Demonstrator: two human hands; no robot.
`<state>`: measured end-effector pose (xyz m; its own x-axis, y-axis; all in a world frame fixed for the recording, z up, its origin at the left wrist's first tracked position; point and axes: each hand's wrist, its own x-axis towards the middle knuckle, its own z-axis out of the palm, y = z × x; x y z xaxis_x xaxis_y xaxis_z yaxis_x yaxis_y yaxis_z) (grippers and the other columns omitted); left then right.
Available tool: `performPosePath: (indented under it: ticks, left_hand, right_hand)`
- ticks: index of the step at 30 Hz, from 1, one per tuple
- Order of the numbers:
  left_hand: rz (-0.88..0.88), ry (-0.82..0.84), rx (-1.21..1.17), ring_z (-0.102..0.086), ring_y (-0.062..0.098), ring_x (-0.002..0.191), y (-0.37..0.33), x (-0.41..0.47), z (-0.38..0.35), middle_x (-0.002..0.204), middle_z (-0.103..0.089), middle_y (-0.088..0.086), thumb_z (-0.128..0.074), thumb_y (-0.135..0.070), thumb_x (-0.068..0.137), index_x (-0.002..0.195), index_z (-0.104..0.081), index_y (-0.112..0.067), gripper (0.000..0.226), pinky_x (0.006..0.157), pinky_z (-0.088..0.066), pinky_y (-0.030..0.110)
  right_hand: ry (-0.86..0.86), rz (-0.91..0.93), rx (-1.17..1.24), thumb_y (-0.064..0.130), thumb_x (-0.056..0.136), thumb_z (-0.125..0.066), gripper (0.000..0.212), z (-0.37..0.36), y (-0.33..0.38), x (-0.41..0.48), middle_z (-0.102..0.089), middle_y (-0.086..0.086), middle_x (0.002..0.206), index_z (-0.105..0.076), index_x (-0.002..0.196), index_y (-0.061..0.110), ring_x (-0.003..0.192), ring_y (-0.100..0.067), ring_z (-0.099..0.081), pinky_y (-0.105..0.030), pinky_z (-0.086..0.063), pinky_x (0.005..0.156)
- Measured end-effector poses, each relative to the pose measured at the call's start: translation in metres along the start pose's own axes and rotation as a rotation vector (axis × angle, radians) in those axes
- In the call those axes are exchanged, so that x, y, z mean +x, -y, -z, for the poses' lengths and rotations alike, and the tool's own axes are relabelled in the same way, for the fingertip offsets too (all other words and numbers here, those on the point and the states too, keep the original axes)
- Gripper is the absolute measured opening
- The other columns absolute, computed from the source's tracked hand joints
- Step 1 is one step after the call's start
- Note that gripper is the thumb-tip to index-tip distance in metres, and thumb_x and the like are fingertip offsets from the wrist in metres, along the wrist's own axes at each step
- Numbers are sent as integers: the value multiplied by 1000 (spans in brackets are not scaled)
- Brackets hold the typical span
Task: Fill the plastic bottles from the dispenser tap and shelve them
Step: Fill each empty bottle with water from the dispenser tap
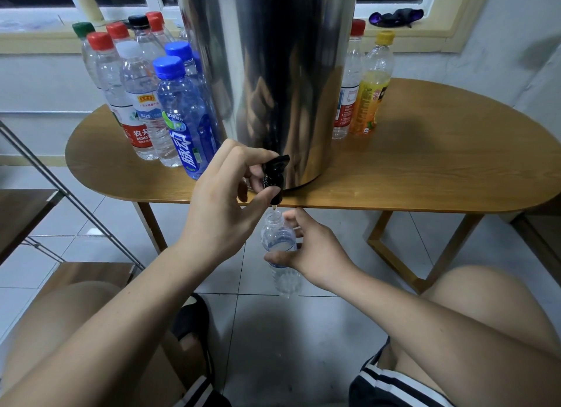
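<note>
Head view | left hand point(224, 191) is pinching the black tap point(274, 176) on the shiny dispenser point(273, 73) at 12 o'clock | right hand point(318, 255) is wrapping around the clear bottle point(277, 233), just below the tap at 6 o'clock

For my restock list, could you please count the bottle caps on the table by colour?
Red caps: 4
Blue caps: 2
Green cap: 1
Black cap: 1
White cap: 1
Yellow cap: 1
Total: 10 in plain view; others may be hidden.

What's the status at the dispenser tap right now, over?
Left hand grips the tap. Right hand holds the bottle, uncapped, mouth just under the tap. Nothing between them.
</note>
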<state>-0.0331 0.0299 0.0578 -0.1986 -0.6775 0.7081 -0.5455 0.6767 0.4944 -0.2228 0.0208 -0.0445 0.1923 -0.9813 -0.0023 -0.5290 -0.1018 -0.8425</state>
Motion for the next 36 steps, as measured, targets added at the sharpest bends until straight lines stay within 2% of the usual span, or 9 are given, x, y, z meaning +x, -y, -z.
performPosePath:
  ticks: [18,36]
  left_hand:
    - [6,6,7,-64,17,82,-2,1,1,103,-55,4,-85,4,89,128,-66,-12,45,75,-47,24]
    - [-8,17,15,-64,20,79,-1,1,2,102,-54,5,-84,5,88,129,-66,-13,48,74,-46,27]
  right_hand:
    - [9,5,-6,50,69,-99,69,0,1,-1,-69,18,121,-57,124,40,110,-3,-67,-39,-59,97]
    - [5,6,8,51,67,-97,69,-2,-3,1,-71,17,120,-57,121,40,110,-4,-68,-41,-60,96]
